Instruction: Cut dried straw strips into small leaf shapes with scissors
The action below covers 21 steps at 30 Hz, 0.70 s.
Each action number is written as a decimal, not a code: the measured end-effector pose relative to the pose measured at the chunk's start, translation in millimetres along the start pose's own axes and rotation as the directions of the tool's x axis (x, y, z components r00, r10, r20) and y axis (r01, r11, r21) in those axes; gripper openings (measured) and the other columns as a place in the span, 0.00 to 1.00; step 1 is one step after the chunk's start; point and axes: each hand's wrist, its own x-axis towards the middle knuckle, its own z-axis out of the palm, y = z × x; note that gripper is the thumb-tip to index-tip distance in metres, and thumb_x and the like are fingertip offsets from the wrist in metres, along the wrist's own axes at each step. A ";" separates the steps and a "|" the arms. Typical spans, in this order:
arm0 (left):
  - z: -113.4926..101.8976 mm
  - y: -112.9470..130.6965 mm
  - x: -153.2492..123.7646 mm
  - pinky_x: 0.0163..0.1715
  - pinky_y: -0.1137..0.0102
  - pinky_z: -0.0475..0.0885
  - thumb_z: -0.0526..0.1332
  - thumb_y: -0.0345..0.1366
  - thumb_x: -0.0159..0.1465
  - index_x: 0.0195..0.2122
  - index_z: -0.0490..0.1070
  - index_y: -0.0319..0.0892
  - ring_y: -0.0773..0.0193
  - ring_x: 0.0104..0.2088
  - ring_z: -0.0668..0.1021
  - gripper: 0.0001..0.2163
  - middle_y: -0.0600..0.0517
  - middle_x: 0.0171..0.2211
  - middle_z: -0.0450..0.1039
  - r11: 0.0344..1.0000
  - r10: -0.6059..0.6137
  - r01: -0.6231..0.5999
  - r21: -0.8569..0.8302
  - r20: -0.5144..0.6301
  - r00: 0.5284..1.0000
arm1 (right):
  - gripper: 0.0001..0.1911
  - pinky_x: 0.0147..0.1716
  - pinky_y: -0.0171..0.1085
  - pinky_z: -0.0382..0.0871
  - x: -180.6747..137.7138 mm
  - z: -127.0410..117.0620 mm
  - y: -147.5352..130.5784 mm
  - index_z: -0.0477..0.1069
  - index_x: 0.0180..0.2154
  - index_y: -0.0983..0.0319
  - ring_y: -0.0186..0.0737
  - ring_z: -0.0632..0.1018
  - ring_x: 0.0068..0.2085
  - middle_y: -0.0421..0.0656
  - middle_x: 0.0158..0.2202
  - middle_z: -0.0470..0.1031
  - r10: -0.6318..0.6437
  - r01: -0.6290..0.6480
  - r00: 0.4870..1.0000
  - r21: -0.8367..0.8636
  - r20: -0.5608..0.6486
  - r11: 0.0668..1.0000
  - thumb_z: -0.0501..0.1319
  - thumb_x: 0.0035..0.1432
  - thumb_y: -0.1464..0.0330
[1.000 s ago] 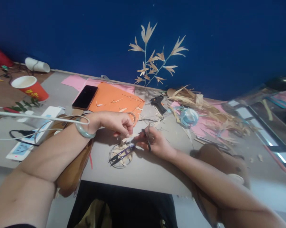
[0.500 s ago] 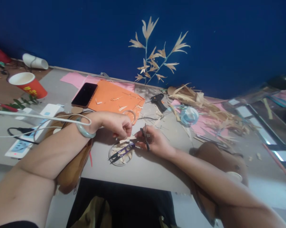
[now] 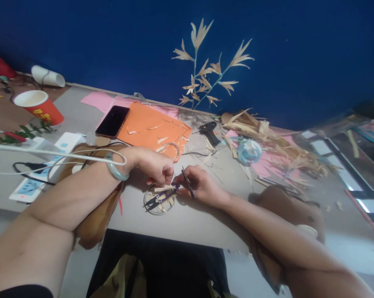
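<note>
My left hand (image 3: 160,170) is closed, its fingertips pinched down over a pale husk strip (image 3: 163,188). Close on its right, my right hand (image 3: 202,187) has its fingers bent around a slim dark tool (image 3: 188,182), whose exact kind I cannot make out. Its fingertips are near the same strip. Below both hands, purple thread snips (image 3: 158,201) lie across a round, rimmed dish (image 3: 157,213) of cut husk pieces, blades toward the left. The far end of the snips reaches my right fingertips; whether they touch is unclear.
Behind my hands are an orange sheet (image 3: 143,126) with scraps, a phone (image 3: 113,121), a glue gun (image 3: 210,133) and a tape roll (image 3: 249,151). Dried husks (image 3: 252,126) lie right of a husk-leaf branch (image 3: 202,78). A power strip (image 3: 28,188), cable and red cup (image 3: 47,111) occupy the left.
The view has shifted slightly. The pale strip sits a little lower between my fingertips, and the dark tool in my right hand has tilted. Both hands stay over the dish.
</note>
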 end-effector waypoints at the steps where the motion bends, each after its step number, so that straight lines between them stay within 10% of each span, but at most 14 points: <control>1: 0.3 0.0 0.3 0.20 0.76 0.64 0.56 0.28 0.48 0.28 0.73 0.40 0.69 0.18 0.69 0.07 0.56 0.17 0.70 1.000 0.001 -0.001 0.003 0.001 1.000 | 0.14 0.28 0.35 0.68 0.1 -0.1 0.1 0.65 0.29 0.61 0.38 0.75 0.29 0.43 0.28 0.78 -0.007 0.007 1.000 -0.023 0.000 1.000 0.69 0.46 0.65; 21: -0.7 -4.8 0.5 0.20 0.76 0.65 0.60 0.31 0.50 0.30 0.76 0.39 0.68 0.21 0.72 0.07 0.53 0.21 0.73 0.999 0.031 -0.033 -0.029 -0.051 0.998 | 0.15 0.30 0.35 0.72 -1.1 -1.0 -9.6 0.67 0.31 0.62 0.37 0.78 0.29 0.44 0.30 0.79 0.009 -0.009 1.000 0.089 -0.002 0.996 0.69 0.47 0.61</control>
